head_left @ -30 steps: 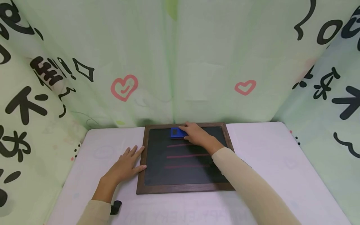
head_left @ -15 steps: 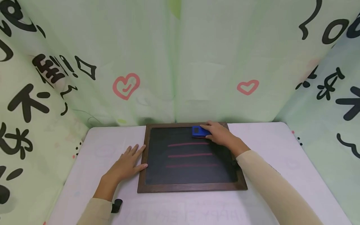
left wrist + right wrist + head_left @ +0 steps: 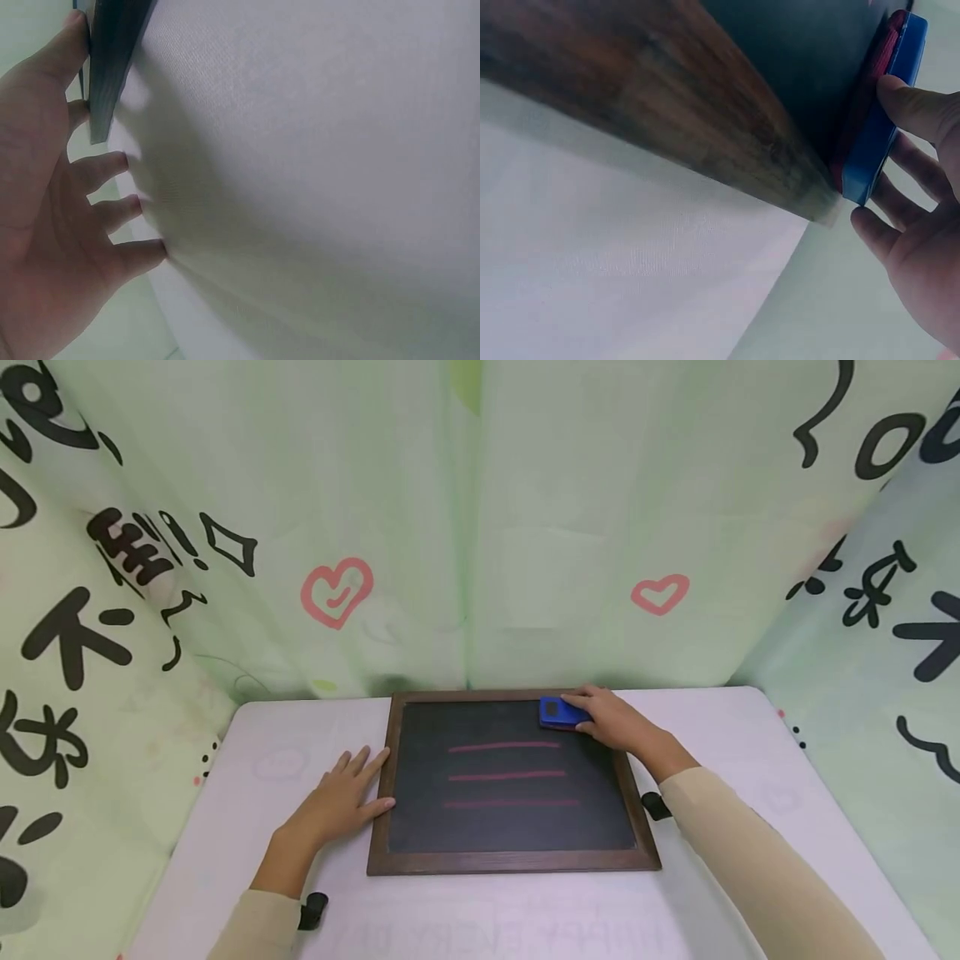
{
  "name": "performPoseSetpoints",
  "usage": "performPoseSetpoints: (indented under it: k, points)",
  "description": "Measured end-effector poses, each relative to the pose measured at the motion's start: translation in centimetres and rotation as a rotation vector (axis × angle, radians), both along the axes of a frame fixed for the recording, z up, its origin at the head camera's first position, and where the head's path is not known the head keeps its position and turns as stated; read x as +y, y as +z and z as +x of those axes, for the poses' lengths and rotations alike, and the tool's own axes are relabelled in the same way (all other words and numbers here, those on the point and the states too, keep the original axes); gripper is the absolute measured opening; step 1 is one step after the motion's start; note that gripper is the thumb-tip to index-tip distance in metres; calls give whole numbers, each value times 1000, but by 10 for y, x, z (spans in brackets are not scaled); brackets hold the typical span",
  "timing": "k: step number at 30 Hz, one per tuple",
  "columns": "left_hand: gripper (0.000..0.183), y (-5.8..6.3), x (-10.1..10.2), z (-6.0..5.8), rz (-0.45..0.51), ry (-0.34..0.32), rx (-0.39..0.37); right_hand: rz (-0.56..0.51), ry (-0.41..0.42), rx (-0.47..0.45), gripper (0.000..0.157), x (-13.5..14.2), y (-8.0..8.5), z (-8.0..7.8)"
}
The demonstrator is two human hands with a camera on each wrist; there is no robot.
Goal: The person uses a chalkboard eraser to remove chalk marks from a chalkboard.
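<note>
A blackboard (image 3: 510, 827) in a brown wooden frame lies on the table, with three pink chalk lines (image 3: 506, 776) across its middle. My right hand (image 3: 618, 720) grips a blue blackboard eraser (image 3: 561, 713) at the board's upper right. In the right wrist view the thumb and fingers pinch the eraser's blue back (image 3: 889, 112), and its red felt side faces the board. My left hand (image 3: 333, 806) has its fingers spread at the board's left edge. Its thumb touches the frame (image 3: 112, 67) in the left wrist view, while other fingertips rest on the table.
The white table (image 3: 480, 914) extends around the board. Behind it and at both sides hangs a pale green curtain (image 3: 540, 527) with black characters and pink hearts. Dark wrist-worn devices show by the left wrist (image 3: 313, 911) and the right wrist (image 3: 656, 806).
My right hand has slid the eraser rightward along the board's top, from near the middle to the upper right corner area. My left hand stays at the frame, and the chalk lines look the same.
</note>
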State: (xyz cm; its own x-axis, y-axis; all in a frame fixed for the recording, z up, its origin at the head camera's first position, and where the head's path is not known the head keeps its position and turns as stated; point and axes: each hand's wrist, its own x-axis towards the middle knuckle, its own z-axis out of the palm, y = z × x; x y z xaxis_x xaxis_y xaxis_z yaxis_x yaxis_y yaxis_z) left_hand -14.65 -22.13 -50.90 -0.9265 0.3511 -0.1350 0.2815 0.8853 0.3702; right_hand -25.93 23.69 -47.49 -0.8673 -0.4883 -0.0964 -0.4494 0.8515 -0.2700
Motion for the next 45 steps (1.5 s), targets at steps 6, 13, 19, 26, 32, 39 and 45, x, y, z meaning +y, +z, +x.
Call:
performPoseSetpoints:
  k: [6,13,19,26,32,39,45]
  points:
    - [81,1,2,0,-13,3,-4,-19,18,6,57,1,0,-3]
    - [82,1,2,1,-19,6,-12,-20,51,18,58,-10,-2,-6]
    - [82,0,2,-1,-27,3,-18,-14,102,37,58,-29,-2,-9]
    - [81,2,2,0,-30,-1,-21,40,112,-17,60,-61,-2,-14]
    - [81,3,2,-1,-31,-8,-19,67,128,-19,61,-90,-2,-17]
    - [81,2,2,-1,-38,-9,-19,113,159,-36,62,-124,1,-18]
    - [81,1,1,-2,-27,-9,-22,165,192,-30,62,-155,1,-21]
